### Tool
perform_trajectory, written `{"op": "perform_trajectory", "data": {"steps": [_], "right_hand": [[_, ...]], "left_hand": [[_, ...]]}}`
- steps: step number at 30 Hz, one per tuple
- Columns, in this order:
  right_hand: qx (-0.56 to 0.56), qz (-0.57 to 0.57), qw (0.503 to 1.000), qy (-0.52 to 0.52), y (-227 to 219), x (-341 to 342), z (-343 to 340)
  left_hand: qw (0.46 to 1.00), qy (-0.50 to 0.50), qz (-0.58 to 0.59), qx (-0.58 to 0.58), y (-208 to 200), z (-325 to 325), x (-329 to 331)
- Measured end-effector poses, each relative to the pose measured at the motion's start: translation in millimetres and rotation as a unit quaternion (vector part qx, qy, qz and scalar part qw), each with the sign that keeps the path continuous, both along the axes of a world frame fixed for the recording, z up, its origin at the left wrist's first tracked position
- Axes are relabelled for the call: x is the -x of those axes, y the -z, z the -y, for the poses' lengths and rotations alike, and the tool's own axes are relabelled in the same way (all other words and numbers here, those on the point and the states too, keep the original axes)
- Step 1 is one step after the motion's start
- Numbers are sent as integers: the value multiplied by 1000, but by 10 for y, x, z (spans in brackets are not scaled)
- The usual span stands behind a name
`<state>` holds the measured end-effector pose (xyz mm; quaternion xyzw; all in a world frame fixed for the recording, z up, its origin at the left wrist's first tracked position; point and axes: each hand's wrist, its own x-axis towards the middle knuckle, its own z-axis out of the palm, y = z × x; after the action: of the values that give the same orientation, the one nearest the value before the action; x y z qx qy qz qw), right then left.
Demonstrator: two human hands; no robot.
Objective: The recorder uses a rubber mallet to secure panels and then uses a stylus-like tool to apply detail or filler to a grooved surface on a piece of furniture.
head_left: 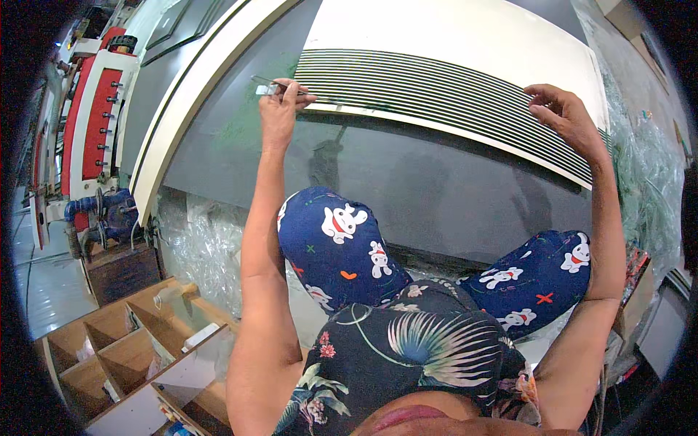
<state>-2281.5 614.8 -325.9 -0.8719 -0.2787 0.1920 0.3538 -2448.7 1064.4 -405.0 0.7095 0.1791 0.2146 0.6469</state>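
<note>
A white panel (436,29) with a band of dark parallel grooves (407,80) lies across a grey board in front of me. My left hand (280,109) is closed at the left end of the grooved band. Its fingers grip a slim dark tool (260,78) with a small pale piece beside it; the exact kind is unclear. My right hand (563,120) hovers over or rests on the right end of the grooves, I cannot tell which. Its fingers are loosely bent, thumb and forefinger apart, and nothing shows between them.
Beneath the panel is the grey board (451,203), dusted green at left. A curved-looking white edge strip (174,94) runs along the left. Beyond it stands a red and white machine (102,123). A wooden compartment box (109,349) sits lower left; clear plastic wrap (647,167) lies at right.
</note>
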Motion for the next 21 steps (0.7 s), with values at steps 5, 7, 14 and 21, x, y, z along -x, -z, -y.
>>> {"op": "perform_trajectory", "data": {"steps": [5, 7, 14, 21], "right_hand": [[5, -4, 1000, 2, 49, -17, 13], [6, 1, 1000, 2, 77, -35, 34], [-8, -1, 1000, -4, 18, -13, 5], [4, 17, 1000, -13, 147, -35, 58]], "left_hand": [[1000, 23, -11, -2, 26, -34, -14], [999, 36, 8, -5, 54, -41, 4], [985, -137, -33, -104, -102, -928, 325], [995, -43, 9, -90, -560, -154, -15]]}}
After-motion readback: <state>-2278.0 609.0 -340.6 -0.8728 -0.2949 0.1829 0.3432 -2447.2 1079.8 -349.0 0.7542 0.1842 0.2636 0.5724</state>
